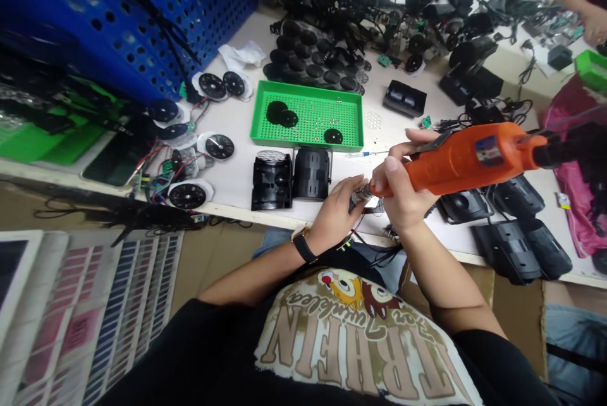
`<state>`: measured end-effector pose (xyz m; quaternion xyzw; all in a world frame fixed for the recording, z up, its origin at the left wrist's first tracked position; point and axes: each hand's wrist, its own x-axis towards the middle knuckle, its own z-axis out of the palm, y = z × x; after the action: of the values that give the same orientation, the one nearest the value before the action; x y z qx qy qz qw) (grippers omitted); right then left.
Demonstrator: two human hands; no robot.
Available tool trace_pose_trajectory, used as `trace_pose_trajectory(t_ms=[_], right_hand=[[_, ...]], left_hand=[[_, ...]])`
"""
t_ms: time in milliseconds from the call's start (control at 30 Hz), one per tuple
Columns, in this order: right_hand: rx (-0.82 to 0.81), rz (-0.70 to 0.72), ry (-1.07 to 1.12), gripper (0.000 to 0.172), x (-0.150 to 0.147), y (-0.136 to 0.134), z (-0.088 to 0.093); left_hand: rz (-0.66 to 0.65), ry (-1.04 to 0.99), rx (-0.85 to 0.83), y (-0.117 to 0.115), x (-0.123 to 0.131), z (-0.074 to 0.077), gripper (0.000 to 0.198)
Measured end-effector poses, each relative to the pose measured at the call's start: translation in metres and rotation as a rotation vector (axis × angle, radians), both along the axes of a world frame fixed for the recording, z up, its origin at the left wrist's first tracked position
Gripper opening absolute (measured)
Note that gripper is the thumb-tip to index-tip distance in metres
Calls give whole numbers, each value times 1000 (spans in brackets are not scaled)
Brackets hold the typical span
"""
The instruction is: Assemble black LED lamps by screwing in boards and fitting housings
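Note:
My right hand (403,194) is wrapped round an orange electric screwdriver (465,156), tilted with its tip down to the left. That tip meets a small part with wires, mostly hidden by my fingers, at the table's front edge. Closed on this part is my left hand (336,213), which wears a black wristband. Just left of my hands stand two black plastic housing halves, an open one (272,181) and one showing its slotted outside (312,173). Beyond them lies a green tray (307,86) with small screws and several black discs in it.
Round black-faced parts with wires (218,147) lie on the left beside a blue perforated crate (190,7). Cables and black parts (332,7) are heaped at the back. Black housings (509,251) sit on the right. Another person's hand (592,23) shows at the upper right.

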<state>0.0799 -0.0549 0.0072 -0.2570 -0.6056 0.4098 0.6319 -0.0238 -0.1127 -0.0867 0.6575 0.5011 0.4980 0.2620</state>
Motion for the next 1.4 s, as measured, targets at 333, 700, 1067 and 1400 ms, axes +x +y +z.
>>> trace_pose_trajectory(t_ms=[333, 700, 1067, 1400], right_hand=[[-16, 7, -84, 29, 3, 0, -1], [-90, 89, -59, 27, -5, 4, -7], [-21, -1, -20, 37, -1, -11, 2], [-48, -18, -105, 28, 0, -11, -7]], left_hand=[[-1, 38, -1, -2, 0, 2, 38], [-1, 43, -40, 2, -2, 0, 31], [-16, -6, -41, 1, -1, 0, 32], [-35, -14, -38, 0, -1, -1, 33]])
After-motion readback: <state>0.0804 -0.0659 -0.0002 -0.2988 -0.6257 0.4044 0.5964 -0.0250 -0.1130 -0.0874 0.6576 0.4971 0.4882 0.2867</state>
